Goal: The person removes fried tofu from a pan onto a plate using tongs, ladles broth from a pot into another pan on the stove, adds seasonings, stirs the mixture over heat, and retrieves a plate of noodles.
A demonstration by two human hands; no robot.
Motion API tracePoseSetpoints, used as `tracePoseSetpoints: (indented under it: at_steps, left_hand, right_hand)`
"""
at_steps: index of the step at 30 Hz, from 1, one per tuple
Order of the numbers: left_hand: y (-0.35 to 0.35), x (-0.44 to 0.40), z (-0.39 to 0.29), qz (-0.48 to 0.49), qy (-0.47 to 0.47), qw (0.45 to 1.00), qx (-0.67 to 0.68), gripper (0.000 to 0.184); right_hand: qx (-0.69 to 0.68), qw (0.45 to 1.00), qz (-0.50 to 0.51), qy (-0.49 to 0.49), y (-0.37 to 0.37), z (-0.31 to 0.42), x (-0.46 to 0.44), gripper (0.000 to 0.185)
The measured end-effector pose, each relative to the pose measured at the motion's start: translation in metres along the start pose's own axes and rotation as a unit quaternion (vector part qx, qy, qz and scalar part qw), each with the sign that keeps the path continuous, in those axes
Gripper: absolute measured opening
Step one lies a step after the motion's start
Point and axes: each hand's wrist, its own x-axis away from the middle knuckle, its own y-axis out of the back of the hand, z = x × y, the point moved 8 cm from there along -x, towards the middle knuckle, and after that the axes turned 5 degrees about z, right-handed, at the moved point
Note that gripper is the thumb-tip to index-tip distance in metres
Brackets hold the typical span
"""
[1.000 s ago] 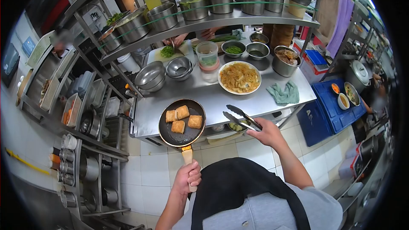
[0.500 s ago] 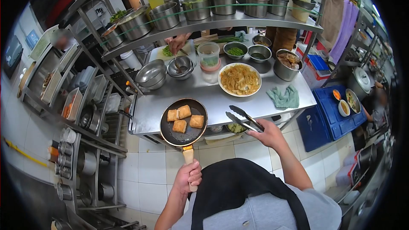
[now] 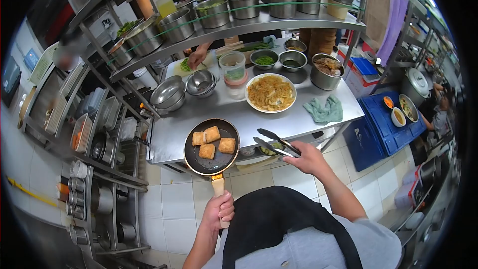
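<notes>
My left hand (image 3: 219,209) is closed round the wooden handle of a frying pan (image 3: 195,164). Several golden-brown fried tofu-like blocks (image 3: 227,145) lie in the pan, which overlaps the table's near edge. In my right hand (image 3: 307,158) is a pair of tongs (image 3: 275,142), gripped near the back end. Their dark tips are apart, with nothing between them, and point left toward the pan. Beyond the tongs stands a white bowl (image 3: 249,97) filled with noodle-like shredded food (image 3: 271,92).
On the steel table (image 3: 169,132) are steel bowls (image 3: 200,82), a plastic tub (image 3: 233,66), a pot (image 3: 326,71) and a green cloth (image 3: 323,109). A raised shelf (image 3: 239,26) with pots spans the back. A co-worker's hand (image 3: 197,58) is over greens. A blue box (image 3: 373,134) stands right.
The table and shelf have shifted slightly left in view. My hands keep hold of the pan and tongs. The co-worker's hand has left the small steel bowl and moved back toward the greens.
</notes>
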Motion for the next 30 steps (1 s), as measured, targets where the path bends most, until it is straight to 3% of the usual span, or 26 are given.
tracePoseSetpoints:
  at_steps: [17,30]
  left_hand:
    - [-0.001,-0.006,0.002,0.011,0.054,0.998,-0.022,0.014]
    - [-0.008,-0.007,-0.005,-0.009,0.052,0.997,-0.055,0.018]
  right_hand:
    - [-0.009,1.0,-0.008,-0.008,-0.011,-0.02,0.02,0.058]
    - [-0.042,0.999,-0.022,-0.005,-0.009,-0.016,0.027,0.05]
